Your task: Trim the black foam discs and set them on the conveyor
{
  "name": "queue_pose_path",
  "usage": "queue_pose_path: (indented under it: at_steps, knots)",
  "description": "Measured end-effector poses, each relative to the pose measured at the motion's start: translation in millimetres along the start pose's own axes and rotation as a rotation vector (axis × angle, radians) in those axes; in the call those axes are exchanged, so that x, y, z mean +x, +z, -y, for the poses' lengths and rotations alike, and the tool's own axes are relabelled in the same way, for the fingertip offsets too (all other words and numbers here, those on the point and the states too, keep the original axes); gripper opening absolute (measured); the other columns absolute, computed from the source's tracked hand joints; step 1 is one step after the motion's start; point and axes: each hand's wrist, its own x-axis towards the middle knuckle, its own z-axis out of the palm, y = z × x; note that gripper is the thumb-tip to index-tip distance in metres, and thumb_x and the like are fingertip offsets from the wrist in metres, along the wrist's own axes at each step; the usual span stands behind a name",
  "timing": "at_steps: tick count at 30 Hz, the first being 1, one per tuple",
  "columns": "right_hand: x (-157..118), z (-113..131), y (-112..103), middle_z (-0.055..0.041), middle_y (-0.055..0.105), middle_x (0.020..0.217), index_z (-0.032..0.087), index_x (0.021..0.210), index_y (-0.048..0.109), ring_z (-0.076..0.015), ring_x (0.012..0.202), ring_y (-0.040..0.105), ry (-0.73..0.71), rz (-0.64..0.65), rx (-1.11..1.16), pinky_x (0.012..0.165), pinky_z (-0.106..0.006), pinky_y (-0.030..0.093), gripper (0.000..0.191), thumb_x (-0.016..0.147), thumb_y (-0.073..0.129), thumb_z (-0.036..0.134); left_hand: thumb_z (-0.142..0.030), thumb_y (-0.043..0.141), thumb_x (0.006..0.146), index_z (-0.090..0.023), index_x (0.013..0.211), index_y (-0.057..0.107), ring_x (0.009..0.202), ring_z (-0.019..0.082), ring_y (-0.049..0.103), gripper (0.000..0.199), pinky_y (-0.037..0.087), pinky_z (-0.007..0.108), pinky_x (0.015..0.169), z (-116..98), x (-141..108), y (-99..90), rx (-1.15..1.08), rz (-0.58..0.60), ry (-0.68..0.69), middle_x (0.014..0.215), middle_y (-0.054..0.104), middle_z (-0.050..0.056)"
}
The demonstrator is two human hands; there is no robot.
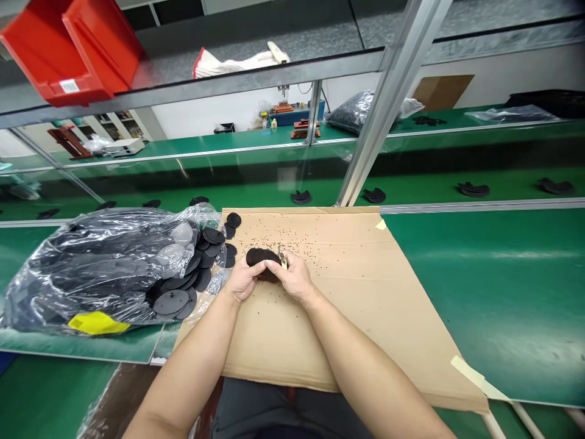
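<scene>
Two hands, left (244, 279) and right (297, 275), have their fingers clasped around black discs (264, 256) above the cardboard (283, 341). Black specks dot it.

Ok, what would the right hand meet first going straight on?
The right hand would meet the black stack first; its thumb seems to rest against it. Past that, probably the loose discs at the cardboard's left edge, though height is unclear.
</scene>
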Motion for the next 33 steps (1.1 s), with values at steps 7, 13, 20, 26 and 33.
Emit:
queue_pose_path:
  at_steps: [7, 13, 20, 26, 33]
  knots:
    - [-4, 10, 3, 0.0029, 0.049, 0.058, 0.019, 0.065, 0.050, -0.0128, 0.054, 0.044, -0.046, -0.073, -0.058, 0.052, -0.025, 0.034, 0.037, 0.078, 0.062, 0.052, -0.029, 0.084, 0.062, -0.012, 0.091, 0.063, 0.085, 0.018, 0.062, 0.039, 0.051, 0.029, 0.076, 2, 4, -2.8, -0.019, -0.027, -0.031, 0.091, 0.066, 0.008]
    - [-9, 12, 8, -0.0058, 0.065, 0.095, 0.021, 0.107, 0.063, -0.0205, 0.086, 0.061, -0.254, 0.012, 0.066, 0.080, -0.034, 0.048, 0.026, 0.088, 0.055, 0.036, -0.031, 0.081, 0.065, -0.023, 0.111, 0.056, 0.056, 0.008, 0.053, 0.053, 0.036, 0.016, 0.043, 1, 7, -7.0, -0.159, -0.118, -0.170, 0.080, 0.061, 0.000]
    - [-8, 14, 6, -0.0067, 0.066, 0.095, 0.022, 0.098, 0.065, -0.0216, 0.091, 0.061, -0.415, -0.042, -0.060, 0.086, -0.036, 0.048, 0.017, 0.088, 0.051, 0.026, -0.045, 0.076, 0.070, -0.021, 0.112, 0.061, 0.057, 0.009, 0.051, 0.050, 0.038, 0.019, 0.046, 7, 4, -11.3, -0.198, 0.000, -0.236, 0.075, 0.058, 0.001]
    - [-8, 11, 5, -0.0084, 0.065, 0.095, 0.021, 0.101, 0.063, -0.0225, 0.091, 0.058, -0.507, 0.000, -0.140, 0.087, -0.039, 0.047, 0.020, 0.086, 0.050, 0.022, -0.044, 0.078, 0.068, -0.020, 0.115, 0.059, 0.056, 0.009, 0.051, 0.057, 0.039, 0.019, 0.045, 5, 2, -10.6, -0.180, -0.001, -0.213, 0.074, 0.056, 0.000]
    - [-8, 9, 3, -0.0074, 0.066, 0.093, 0.023, 0.099, 0.066, -0.0230, 0.090, 0.059, -0.451, -0.024, -0.142, 0.089, -0.040, 0.047, 0.019, 0.086, 0.051, 0.025, -0.050, 0.078, 0.066, -0.019, 0.117, 0.050, 0.052, 0.009, 0.050, 0.066, 0.038, 0.019, 0.043, 2, -1, -0.2, -0.064, -0.029, -0.164, 0.067, 0.053, -0.003]
